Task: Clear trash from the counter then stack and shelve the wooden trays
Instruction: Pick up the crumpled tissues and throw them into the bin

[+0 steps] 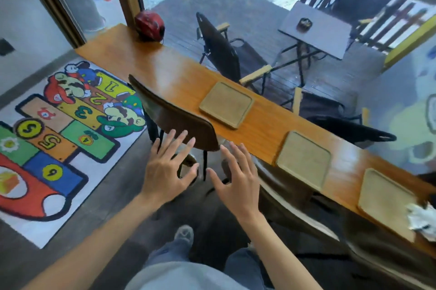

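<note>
Three square wooden trays lie in a row on the long wooden counter (169, 72): the far tray (226, 104), the middle tray (304, 160) and the near tray (385, 202). Crumpled white paper trash (422, 219) sits on the near tray's right corner at the frame edge. My left hand (167, 167) and my right hand (236, 176) hover open with fingers spread, in front of the counter near a chair back, holding nothing and touching no tray.
A dark brown chair (174, 115) stands against the counter just beyond my hands. A second chair (295, 200) sits lower right. A red helmet (149, 25) rests at the counter's far end. A colourful number rug (59, 138) covers the floor on the left. Outdoor chairs and a table show through the window.
</note>
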